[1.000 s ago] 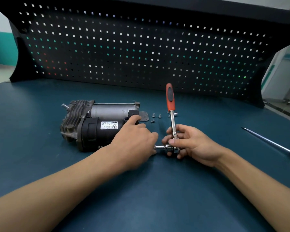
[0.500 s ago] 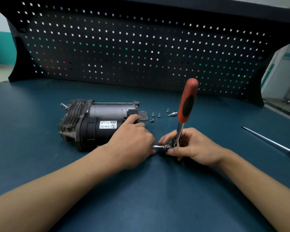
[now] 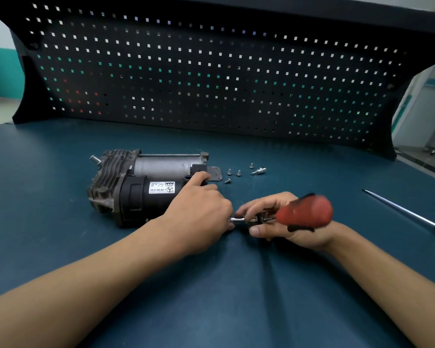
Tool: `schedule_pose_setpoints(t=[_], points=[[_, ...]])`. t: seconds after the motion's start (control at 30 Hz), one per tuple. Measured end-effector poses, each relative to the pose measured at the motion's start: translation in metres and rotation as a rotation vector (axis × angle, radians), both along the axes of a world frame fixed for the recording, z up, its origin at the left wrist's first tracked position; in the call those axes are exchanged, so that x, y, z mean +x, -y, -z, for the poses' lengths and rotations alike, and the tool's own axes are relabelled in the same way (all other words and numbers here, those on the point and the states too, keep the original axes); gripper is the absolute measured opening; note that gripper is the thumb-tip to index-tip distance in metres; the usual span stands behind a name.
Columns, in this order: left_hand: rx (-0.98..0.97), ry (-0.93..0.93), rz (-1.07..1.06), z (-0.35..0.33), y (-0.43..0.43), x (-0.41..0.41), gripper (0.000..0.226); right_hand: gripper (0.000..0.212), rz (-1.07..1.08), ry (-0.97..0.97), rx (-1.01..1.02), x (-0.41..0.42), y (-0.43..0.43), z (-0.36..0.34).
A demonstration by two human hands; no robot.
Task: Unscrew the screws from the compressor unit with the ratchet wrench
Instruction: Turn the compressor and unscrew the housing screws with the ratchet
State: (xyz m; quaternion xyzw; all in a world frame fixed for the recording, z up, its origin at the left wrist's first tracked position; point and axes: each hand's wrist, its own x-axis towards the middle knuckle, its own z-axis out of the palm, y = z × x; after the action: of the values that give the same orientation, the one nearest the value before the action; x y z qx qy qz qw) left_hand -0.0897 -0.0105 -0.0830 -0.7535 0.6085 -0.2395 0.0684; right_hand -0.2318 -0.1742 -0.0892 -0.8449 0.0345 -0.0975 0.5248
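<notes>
Head view: compressor (image 3: 146,189) lies on its side on the blue table (image 3: 60,247), left of centre, finned grey end to the left, black motor body nearest the camera, white label (image 3: 162,187) facing up and reading upside down. Left hand (image 3: 199,209) clamps over the right end of the black body, thumb up against the black connector block, fingers curled down over the end face; fingertips mostly hidden. Right hand (image 3: 286,222) sits just right of the left hand, nearly touching it, and is closed round the head of the wrench (image 3: 304,214), thumb underneath, fingers over the top. The wrench's chrome shaft runs level to the left from the right hand to the left hand's fingers; its tip is hidden there, so cannot tell what it sits on. The red and black handle points toward the camera and to the right, blurred, above the right wrist. Four loose screws (image 3: 239,173) lie on the table just behind the hands, near the compressor's flat metal plate (image 3: 215,173), with a small chrome fitting (image 3: 259,170) beside them. A screwdriver (image 3: 399,212) lies well apart at the right, handle cut by the frame edge. Black pegboard (image 3: 211,71) stands along the back of the table.
</notes>
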Motion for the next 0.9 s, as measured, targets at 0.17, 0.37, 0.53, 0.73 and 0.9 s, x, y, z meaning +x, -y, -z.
schedule_pose_setpoints(t=[0.17, 0.37, 0.53, 0.73, 0.9], points=[[0.005, 0.012, -0.024, 0.000, 0.001, -0.003, 0.032, 0.039, 0.047, -0.024, -0.046, 0.004, 0.005, 0.004], [-0.007, 0.009, -0.022, -0.002, 0.000, -0.005, 0.026, 0.047, 0.039, -0.102, -0.015, 0.002, 0.002, -0.001], [-0.029, 0.022, -0.027, -0.003, 0.000, -0.008, 0.027, 0.031, 0.095, -0.103, 0.037, 0.001, -0.002, -0.005], [-0.032, 0.048, -0.041, -0.004, 0.000, -0.016, 0.028, 0.034, 0.119, -0.088, 0.179, 0.001, -0.005, -0.005], [-0.019, 0.032, -0.035, -0.006, -0.002, -0.024, 0.032, 0.045, 0.177, -0.096, 0.323, 0.005, -0.009, -0.006]])
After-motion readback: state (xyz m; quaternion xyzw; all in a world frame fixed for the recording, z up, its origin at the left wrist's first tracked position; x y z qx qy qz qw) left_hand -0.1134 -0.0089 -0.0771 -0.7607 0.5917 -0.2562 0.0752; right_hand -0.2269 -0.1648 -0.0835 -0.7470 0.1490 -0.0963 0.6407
